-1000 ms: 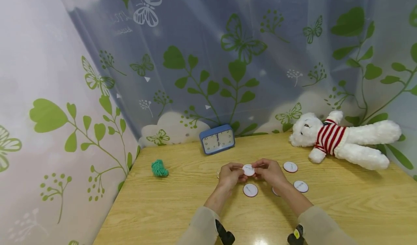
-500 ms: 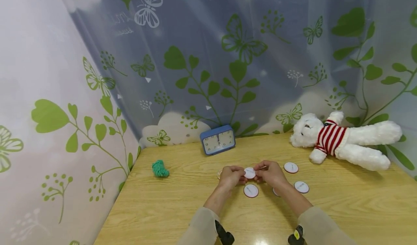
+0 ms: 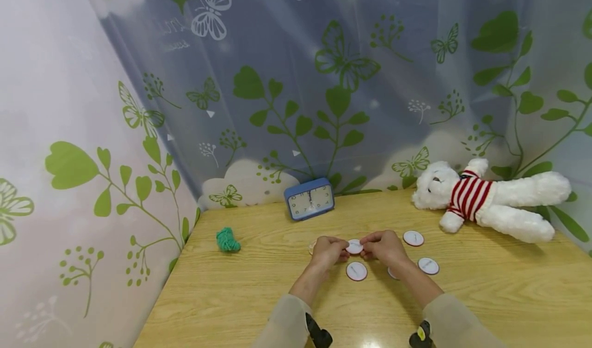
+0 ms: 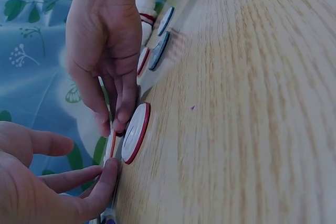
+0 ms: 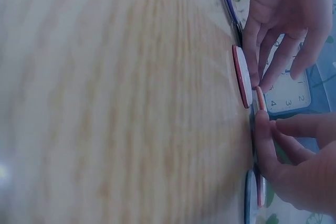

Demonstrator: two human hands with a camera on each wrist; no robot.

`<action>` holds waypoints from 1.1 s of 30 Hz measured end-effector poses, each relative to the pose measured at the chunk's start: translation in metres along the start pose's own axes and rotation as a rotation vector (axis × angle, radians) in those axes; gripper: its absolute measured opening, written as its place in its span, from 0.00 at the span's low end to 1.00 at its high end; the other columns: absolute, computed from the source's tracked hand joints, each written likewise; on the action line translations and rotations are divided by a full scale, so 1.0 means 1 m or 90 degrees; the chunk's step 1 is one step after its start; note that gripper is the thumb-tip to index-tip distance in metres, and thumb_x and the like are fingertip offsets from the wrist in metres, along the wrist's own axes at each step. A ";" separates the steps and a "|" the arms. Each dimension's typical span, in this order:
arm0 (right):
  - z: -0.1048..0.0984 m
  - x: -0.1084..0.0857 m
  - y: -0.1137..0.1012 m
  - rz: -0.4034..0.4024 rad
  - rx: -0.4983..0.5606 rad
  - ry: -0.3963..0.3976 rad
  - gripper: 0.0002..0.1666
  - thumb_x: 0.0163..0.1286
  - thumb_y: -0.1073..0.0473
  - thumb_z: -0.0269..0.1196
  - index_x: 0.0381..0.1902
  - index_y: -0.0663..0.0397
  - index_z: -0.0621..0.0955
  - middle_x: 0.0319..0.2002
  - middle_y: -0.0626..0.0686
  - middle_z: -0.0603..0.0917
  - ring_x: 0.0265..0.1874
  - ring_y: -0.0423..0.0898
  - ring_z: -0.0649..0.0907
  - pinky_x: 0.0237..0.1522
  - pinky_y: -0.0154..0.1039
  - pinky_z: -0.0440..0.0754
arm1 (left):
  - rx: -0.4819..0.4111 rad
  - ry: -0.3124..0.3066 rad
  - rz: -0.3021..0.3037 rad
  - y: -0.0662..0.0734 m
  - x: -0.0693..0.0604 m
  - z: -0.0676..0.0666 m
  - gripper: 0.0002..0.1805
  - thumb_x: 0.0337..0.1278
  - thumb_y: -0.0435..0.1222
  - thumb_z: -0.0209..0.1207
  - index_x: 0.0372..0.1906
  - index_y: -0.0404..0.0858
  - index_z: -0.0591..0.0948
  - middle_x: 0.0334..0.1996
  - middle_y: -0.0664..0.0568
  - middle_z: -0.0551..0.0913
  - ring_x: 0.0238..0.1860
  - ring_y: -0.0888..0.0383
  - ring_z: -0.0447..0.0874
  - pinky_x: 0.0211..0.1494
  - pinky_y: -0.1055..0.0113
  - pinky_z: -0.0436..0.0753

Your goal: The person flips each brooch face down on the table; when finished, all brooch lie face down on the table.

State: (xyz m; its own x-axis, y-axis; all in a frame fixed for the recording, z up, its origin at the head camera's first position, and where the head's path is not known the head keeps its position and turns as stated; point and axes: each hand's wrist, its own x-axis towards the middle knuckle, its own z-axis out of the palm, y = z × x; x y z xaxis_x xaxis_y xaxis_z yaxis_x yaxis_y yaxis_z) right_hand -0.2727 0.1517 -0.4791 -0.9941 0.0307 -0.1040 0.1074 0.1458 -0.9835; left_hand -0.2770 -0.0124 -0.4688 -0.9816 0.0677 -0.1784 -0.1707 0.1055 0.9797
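A round white-backed pin badge (image 3: 354, 246) is held between the two hands, low over the table. In the left wrist view its orange edge (image 4: 113, 144) shows. My left hand (image 3: 327, 251) pinches the badge's left side with thumb and fingers. The right hand (image 3: 386, 248) pinches the opposite side. Just in front of them another badge (image 3: 356, 271) lies pin side up on the wood, its red rim (image 5: 242, 77) visible in the right wrist view. One more badge (image 3: 392, 273) is partly hidden under the right wrist, and another badge (image 3: 312, 248) peeks out by the left hand.
Two badges (image 3: 413, 238) lie right of the hands, the nearer badge (image 3: 428, 266) below the other. A blue clock (image 3: 309, 199) stands at the back. Green yarn (image 3: 227, 240) sits left on the wooden table (image 3: 222, 296); a white teddy bear (image 3: 472, 194) lies at back right.
The held badge has come down slightly toward the table, tilting flatter, with both hands lowering a little. The other badges have stayed in place.
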 end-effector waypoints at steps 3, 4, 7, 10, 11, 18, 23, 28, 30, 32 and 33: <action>0.000 -0.002 -0.003 0.000 -0.016 0.007 0.11 0.71 0.75 0.60 0.46 0.80 0.83 0.36 0.66 0.88 0.28 0.45 0.88 0.33 0.38 0.91 | 0.004 -0.002 -0.002 0.001 0.000 0.000 0.11 0.65 0.27 0.60 0.45 0.22 0.85 0.33 0.41 0.88 0.28 0.61 0.82 0.41 0.67 0.91; 0.000 -0.002 -0.004 -0.001 -0.020 0.009 0.11 0.71 0.74 0.60 0.47 0.80 0.83 0.37 0.66 0.88 0.28 0.45 0.88 0.33 0.38 0.91 | 0.006 -0.001 -0.003 0.001 0.000 0.000 0.11 0.65 0.27 0.60 0.45 0.22 0.85 0.33 0.42 0.88 0.28 0.61 0.82 0.41 0.67 0.91; 0.001 -0.004 -0.006 -0.007 -0.036 0.012 0.12 0.71 0.73 0.59 0.48 0.79 0.82 0.37 0.66 0.88 0.29 0.46 0.88 0.34 0.39 0.91 | 0.012 -0.003 -0.001 0.001 0.001 0.001 0.11 0.65 0.28 0.60 0.45 0.22 0.85 0.32 0.43 0.87 0.28 0.61 0.81 0.42 0.67 0.91; 0.001 -0.004 -0.007 -0.012 -0.045 0.013 0.13 0.72 0.72 0.58 0.48 0.79 0.82 0.36 0.65 0.87 0.29 0.46 0.88 0.34 0.39 0.91 | 0.017 -0.003 0.001 0.001 0.001 0.002 0.11 0.64 0.28 0.60 0.45 0.22 0.85 0.31 0.45 0.85 0.28 0.61 0.81 0.42 0.66 0.91; 0.001 -0.004 -0.006 -0.012 -0.046 0.014 0.13 0.72 0.71 0.58 0.48 0.79 0.82 0.36 0.65 0.87 0.29 0.46 0.88 0.34 0.39 0.91 | 0.018 -0.004 0.001 0.001 0.001 0.002 0.11 0.64 0.28 0.60 0.45 0.22 0.85 0.31 0.46 0.85 0.28 0.61 0.81 0.43 0.65 0.91; 0.003 -0.004 -0.005 0.006 -0.035 0.018 0.14 0.74 0.69 0.58 0.48 0.79 0.83 0.34 0.63 0.88 0.28 0.44 0.88 0.35 0.38 0.91 | 0.024 -0.004 -0.001 0.000 0.001 0.002 0.12 0.65 0.29 0.60 0.44 0.22 0.85 0.32 0.46 0.85 0.29 0.61 0.81 0.44 0.65 0.91; 0.003 -0.004 -0.006 0.014 -0.035 0.017 0.16 0.74 0.67 0.58 0.49 0.79 0.82 0.33 0.62 0.88 0.28 0.43 0.88 0.35 0.38 0.91 | 0.021 -0.005 -0.007 0.001 0.000 0.002 0.13 0.65 0.30 0.60 0.45 0.21 0.85 0.32 0.47 0.84 0.29 0.60 0.81 0.45 0.63 0.91; 0.003 -0.005 -0.007 0.019 -0.028 0.010 0.17 0.75 0.67 0.56 0.51 0.80 0.81 0.38 0.66 0.88 0.30 0.44 0.88 0.37 0.40 0.91 | 0.013 -0.007 -0.012 0.002 0.001 0.002 0.14 0.65 0.30 0.60 0.45 0.21 0.84 0.31 0.48 0.82 0.29 0.60 0.81 0.46 0.62 0.91; 0.002 -0.006 -0.008 0.020 -0.025 0.009 0.18 0.75 0.67 0.56 0.52 0.81 0.81 0.39 0.67 0.88 0.30 0.44 0.88 0.37 0.40 0.91 | 0.014 -0.007 -0.012 0.002 0.001 0.002 0.13 0.65 0.30 0.60 0.45 0.21 0.84 0.31 0.48 0.82 0.29 0.59 0.81 0.46 0.62 0.91; 0.002 -0.006 -0.008 0.022 -0.023 0.006 0.18 0.75 0.67 0.55 0.52 0.81 0.81 0.41 0.67 0.88 0.31 0.44 0.88 0.37 0.40 0.91 | 0.014 -0.007 -0.013 0.002 0.000 0.001 0.14 0.65 0.30 0.60 0.46 0.21 0.84 0.32 0.47 0.82 0.30 0.59 0.82 0.47 0.62 0.91; 0.002 -0.006 -0.009 0.022 -0.022 0.005 0.18 0.75 0.67 0.55 0.52 0.81 0.80 0.41 0.68 0.88 0.31 0.44 0.88 0.37 0.39 0.91 | 0.015 -0.008 -0.013 0.002 0.000 0.001 0.14 0.65 0.30 0.60 0.46 0.21 0.84 0.32 0.47 0.82 0.30 0.59 0.82 0.47 0.61 0.91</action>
State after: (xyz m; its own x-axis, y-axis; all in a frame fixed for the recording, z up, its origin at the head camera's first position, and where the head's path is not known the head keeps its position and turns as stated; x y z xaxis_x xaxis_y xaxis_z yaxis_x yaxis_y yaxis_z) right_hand -0.2676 0.1484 -0.4702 -0.9896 0.0442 -0.1370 0.1428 0.1784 -0.9735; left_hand -0.2775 -0.0109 -0.4667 -0.9769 0.0782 -0.1990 -0.1879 0.1296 0.9736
